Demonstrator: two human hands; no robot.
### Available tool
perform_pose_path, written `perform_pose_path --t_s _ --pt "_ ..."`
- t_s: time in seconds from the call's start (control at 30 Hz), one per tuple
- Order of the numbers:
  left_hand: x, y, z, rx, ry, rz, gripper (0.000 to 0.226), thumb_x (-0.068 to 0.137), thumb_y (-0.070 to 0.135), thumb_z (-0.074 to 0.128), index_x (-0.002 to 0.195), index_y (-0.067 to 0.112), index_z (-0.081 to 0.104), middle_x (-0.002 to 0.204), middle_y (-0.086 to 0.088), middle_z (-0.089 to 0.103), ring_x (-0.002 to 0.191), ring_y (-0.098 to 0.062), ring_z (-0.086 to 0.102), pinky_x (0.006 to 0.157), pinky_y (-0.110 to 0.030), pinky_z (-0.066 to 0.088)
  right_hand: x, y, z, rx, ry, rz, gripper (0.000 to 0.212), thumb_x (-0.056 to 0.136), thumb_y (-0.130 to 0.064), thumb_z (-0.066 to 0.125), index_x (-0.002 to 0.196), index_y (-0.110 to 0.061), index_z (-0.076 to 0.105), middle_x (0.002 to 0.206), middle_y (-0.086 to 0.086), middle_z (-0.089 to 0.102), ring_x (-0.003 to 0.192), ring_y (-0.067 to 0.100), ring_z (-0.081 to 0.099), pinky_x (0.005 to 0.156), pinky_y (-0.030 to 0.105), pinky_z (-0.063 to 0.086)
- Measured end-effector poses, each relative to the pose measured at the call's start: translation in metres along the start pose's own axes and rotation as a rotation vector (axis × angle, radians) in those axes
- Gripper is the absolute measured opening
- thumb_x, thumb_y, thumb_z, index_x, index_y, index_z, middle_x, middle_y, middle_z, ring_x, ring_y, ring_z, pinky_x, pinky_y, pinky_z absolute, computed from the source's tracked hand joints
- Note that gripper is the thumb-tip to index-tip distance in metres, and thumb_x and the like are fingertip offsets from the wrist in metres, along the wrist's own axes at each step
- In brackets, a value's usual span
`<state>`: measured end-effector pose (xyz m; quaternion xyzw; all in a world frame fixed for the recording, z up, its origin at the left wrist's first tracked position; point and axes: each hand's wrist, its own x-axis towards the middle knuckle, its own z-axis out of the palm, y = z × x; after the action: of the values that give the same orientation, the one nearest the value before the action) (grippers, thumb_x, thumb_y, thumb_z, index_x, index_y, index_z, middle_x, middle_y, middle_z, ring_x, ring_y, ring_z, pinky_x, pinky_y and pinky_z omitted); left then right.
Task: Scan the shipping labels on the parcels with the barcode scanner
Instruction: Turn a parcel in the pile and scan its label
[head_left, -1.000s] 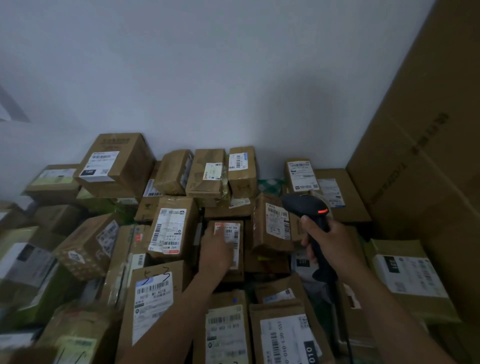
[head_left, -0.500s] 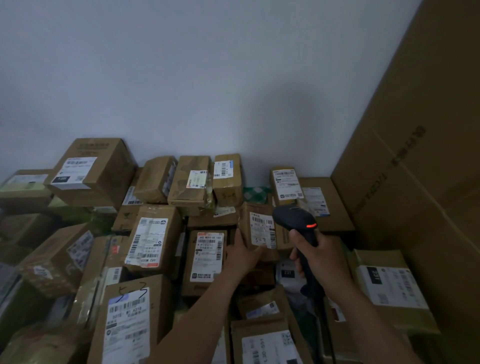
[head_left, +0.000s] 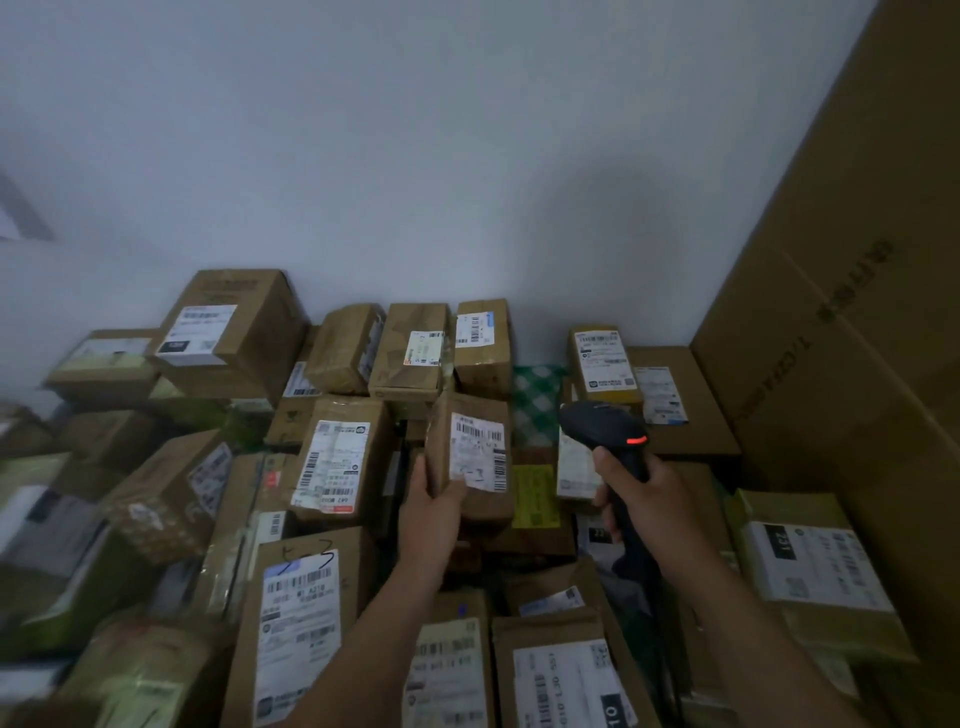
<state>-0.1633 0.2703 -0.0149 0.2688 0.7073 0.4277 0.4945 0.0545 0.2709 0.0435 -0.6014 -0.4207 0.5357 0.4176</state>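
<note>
My left hand (head_left: 434, 501) grips a small brown parcel (head_left: 472, 457) by its lower left corner and holds it tilted up, its white barcode label (head_left: 478, 451) facing me. My right hand (head_left: 647, 501) holds the black barcode scanner (head_left: 605, 431) by its handle, an orange light glowing on its head. The scanner's head is just right of the held parcel and apart from it. Around them lies a heap of brown parcels with white labels, among them one with a large label (head_left: 335, 465) to the left.
A very large cardboard box (head_left: 852, 332) stands against the right side. A white wall (head_left: 415, 156) closes the back. Parcels (head_left: 228, 332) pile high at the back left. More labelled parcels (head_left: 301, 634) lie near my forearms, and a flat labelled parcel (head_left: 810, 577) lies at right.
My left hand left the centre parcel, moved right and took hold of the small parcel, lifting and tilting its label toward me. The scanner stayed in my right hand, roughly in place.
</note>
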Motion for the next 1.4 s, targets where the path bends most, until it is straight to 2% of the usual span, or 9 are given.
perform_pose_path --t_s 0.17,0.27,0.43,0.57,0.73,0.87,1.07,1.23,1.4 --pt "-0.003 -0.005 -0.028 -0.06 0.054 -0.112 0.055 0.1 0.02 0.053 0.151 0.025 0.035 0.137 -0.008 0.057 0.123 -0.028 0.055 0.107 -0.05 0.043 -0.003 -0.002 0.012 -0.004 -0.045 -0.01 0.025 0.093 -0.032 0.064 0.084 -0.009 0.059 0.066 0.011 0.061 0.046 0.019 0.053 0.045 0.031 0.044" --pt "-0.005 -0.004 -0.031 0.184 0.066 -0.099 0.049 0.101 0.018 0.045 0.149 0.019 0.037 0.14 -0.011 0.053 0.126 -0.031 0.051 0.107 -0.047 0.042 -0.004 -0.004 0.012 -0.011 -0.058 -0.008 0.028 0.093 -0.033 0.064 0.083 -0.007 0.059 0.067 0.013 0.061 0.047 0.021 0.053 0.045 0.031 0.044" --pt "-0.017 0.011 -0.013 0.677 0.317 0.394 0.062 0.094 0.011 0.058 0.151 0.009 0.032 0.149 -0.018 0.036 0.137 -0.033 0.034 0.111 -0.041 0.033 -0.008 -0.009 0.001 -0.041 -0.01 -0.007 0.032 0.093 -0.034 0.063 0.083 -0.004 0.059 0.066 0.012 0.061 0.045 0.018 0.053 0.043 0.029 0.045" --pt "-0.018 0.029 0.039 0.702 0.106 0.665 0.053 0.096 0.023 0.059 0.146 0.016 0.042 0.152 -0.007 0.034 0.14 -0.023 0.032 0.113 -0.032 0.03 -0.004 -0.006 -0.014 -0.042 0.114 -0.005 0.036 0.094 -0.034 0.063 0.082 -0.001 0.059 0.054 0.003 0.059 0.042 0.016 0.052 0.043 0.027 0.045" --pt "-0.012 0.01 0.114 0.849 -0.257 0.438 0.088 0.088 0.056 0.062 0.156 0.021 0.018 0.156 -0.015 0.015 0.141 -0.032 0.028 0.112 -0.038 0.033 0.002 0.001 -0.037 -0.034 0.251 0.026 0.037 0.093 -0.039 0.063 0.082 -0.003 0.061 0.059 0.009 0.059 0.042 0.018 0.053 0.039 0.027 0.044" --pt "-0.005 -0.002 0.145 0.819 -0.212 0.284 0.116 0.075 0.063 0.072 0.156 0.02 0.002 0.151 -0.016 0.014 0.134 -0.035 0.036 0.101 -0.042 0.044 0.007 0.006 -0.051 -0.031 0.276 0.04 0.039 0.093 -0.037 0.063 0.081 -0.001 0.061 0.059 0.009 0.061 0.041 0.017 0.053 0.041 0.027 0.045" --pt "-0.006 0.0 0.136 0.765 -0.109 0.271 0.095 0.088 0.041 0.066 0.157 0.02 0.005 0.144 -0.016 0.024 0.126 -0.029 0.039 0.102 -0.036 0.041 0.008 0.011 -0.056 -0.06 0.237 0.037 0.042 0.093 -0.038 0.063 0.084 0.003 0.061 0.057 0.008 0.059 0.04 0.013 0.053 0.039 0.023 0.044" --pt "-0.018 -0.004 0.107 0.906 -0.026 0.266 0.087 0.094 0.052 0.054 0.157 0.027 -0.001 0.142 -0.019 0.021 0.119 -0.029 0.042 0.099 -0.033 0.04 0.011 0.011 -0.044 -0.016 0.192 0.04 0.041 0.093 -0.036 0.063 0.081 0.003 0.059 0.054 0.007 0.057 0.038 0.013 0.052 0.038 0.023 0.043" --pt "-0.019 -0.007 0.1 1.096 -0.035 0.167 0.092 0.094 0.057 0.052 0.157 0.011 0.003 0.152 -0.028 0.01 0.135 -0.04 0.029 0.11 -0.041 0.033 0.01 0.008 -0.024 -0.003 0.118 0.038 0.034 0.094 -0.033 0.064 0.083 -0.001 0.059 0.055 0.004 0.059 0.039 0.012 0.052 0.039 0.025 0.043"
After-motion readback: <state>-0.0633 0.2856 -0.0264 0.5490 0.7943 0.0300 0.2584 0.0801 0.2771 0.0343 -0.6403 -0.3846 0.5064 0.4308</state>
